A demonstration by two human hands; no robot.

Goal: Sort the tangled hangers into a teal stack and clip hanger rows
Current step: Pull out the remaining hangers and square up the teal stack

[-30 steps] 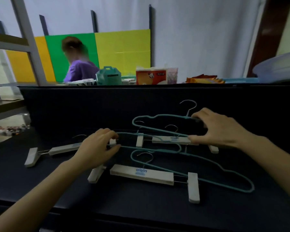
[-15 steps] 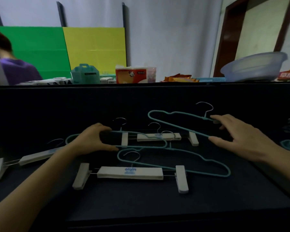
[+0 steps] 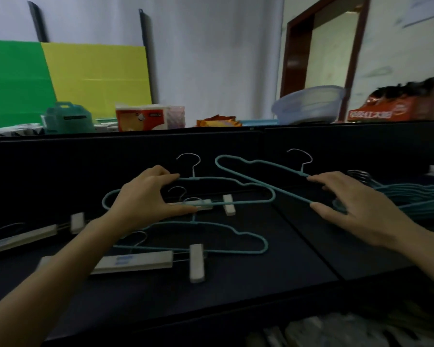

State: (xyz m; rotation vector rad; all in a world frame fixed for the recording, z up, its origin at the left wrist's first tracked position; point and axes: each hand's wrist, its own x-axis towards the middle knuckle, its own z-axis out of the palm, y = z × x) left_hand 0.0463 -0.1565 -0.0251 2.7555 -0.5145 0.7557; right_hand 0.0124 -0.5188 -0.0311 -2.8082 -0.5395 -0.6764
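My left hand (image 3: 148,196) grips a teal wire hanger (image 3: 218,178) by its left half, fingers on the top wire and thumb on the lower one. To the right, my right hand (image 3: 356,204) pinches the right end of a second teal hanger (image 3: 236,171) between index finger and thumb, close to the teal stack (image 3: 411,199). A third teal hanger (image 3: 211,223) lies flat, overlapping the front clip hanger (image 3: 135,261). Another white clip hanger (image 3: 203,203) lies under the left-hand hanger. One more clip hanger (image 3: 23,236) lies at the far left.
Everything rests on a dark table (image 3: 261,276) with a raised dark back wall (image 3: 110,156). Behind that wall stand a teal box (image 3: 68,118), a tissue pack (image 3: 140,117), a plastic basin (image 3: 308,103) and an orange box (image 3: 391,108).
My right hand has carried its teal hanger rightwards, near the stack. My left hand has shifted up onto a teal hanger and holds it. The view has turned right.
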